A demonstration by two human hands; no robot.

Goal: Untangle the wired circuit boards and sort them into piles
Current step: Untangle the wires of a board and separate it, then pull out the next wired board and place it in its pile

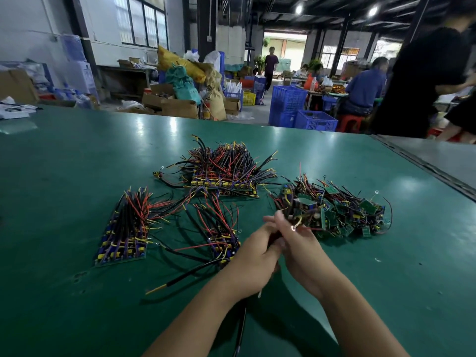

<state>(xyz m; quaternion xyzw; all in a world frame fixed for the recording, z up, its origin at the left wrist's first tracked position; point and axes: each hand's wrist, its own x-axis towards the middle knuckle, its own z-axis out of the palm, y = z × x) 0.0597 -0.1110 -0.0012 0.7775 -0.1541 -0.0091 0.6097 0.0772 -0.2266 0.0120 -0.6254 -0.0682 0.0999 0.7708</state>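
Observation:
A tangled heap of small green circuit boards (342,210) with red, black and yellow wires lies on the green table (77,176) at the right. Three neater piles lie to the left: a far one (224,171), a left one (126,228) and a middle one (219,230). My right hand (298,243) grips a wired board (304,204) at the near left edge of the heap. My left hand (255,256) is beside it, its fingers curled round dark wires between the two hands. A black wire hangs down below my left hand.
A loose black wire with a yellow tip (180,279) lies near the front. A seam and a grey table (438,161) run along the right. Blue crates (296,104), boxes and several people are beyond the far edge.

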